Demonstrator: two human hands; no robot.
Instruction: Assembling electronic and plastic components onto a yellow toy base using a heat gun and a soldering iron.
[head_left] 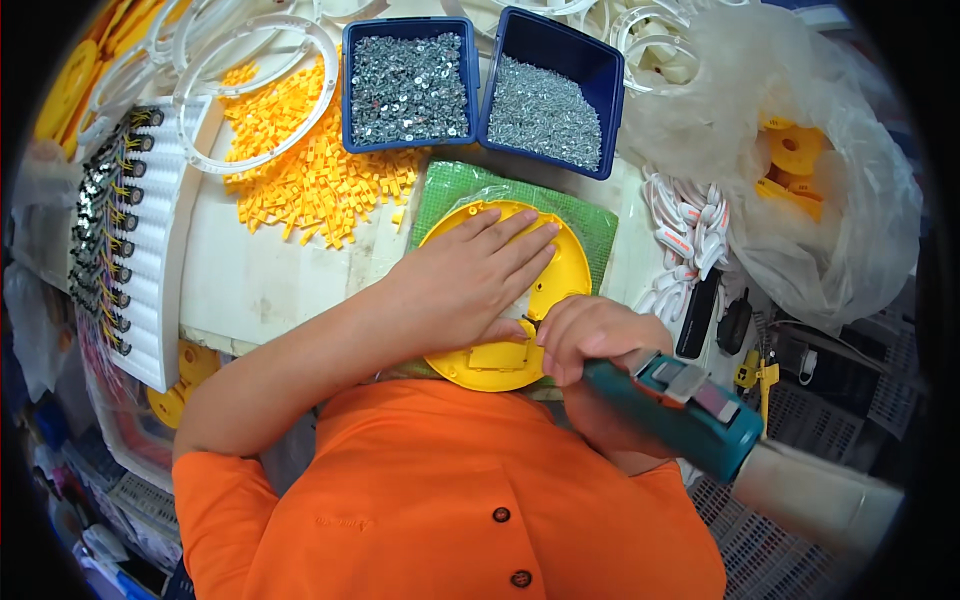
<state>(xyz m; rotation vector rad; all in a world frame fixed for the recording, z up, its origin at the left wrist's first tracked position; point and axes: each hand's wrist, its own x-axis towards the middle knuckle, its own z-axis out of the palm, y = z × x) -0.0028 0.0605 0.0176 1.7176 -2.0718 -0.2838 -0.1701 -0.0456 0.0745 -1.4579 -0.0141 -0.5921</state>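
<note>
A round yellow plastic housing (565, 262) lies on a green mat (603, 225) before me. My left hand (490, 250) rests flat across it, fingers stretched toward its far rim and palm covering much of the middle. Closed round the front of a teal cordless screwdriver (690, 410) is my right hand (600, 335), at the housing's right side. A dark tip shows beside the right fingers, next to my left thumb; whether it sits in a screw cannot be made out. A raised rectangular part (497, 356) is at the housing's near side.
Beyond the mat stand a blue bin of small metal pieces (347, 90) and a blue bin of screws (612, 110). Yellow plastic pieces (320, 185) are heaped at left, near a white ridged rack (165, 270) with wired parts. White cables (685, 235) and a plastic bag (850, 230) lie right.
</note>
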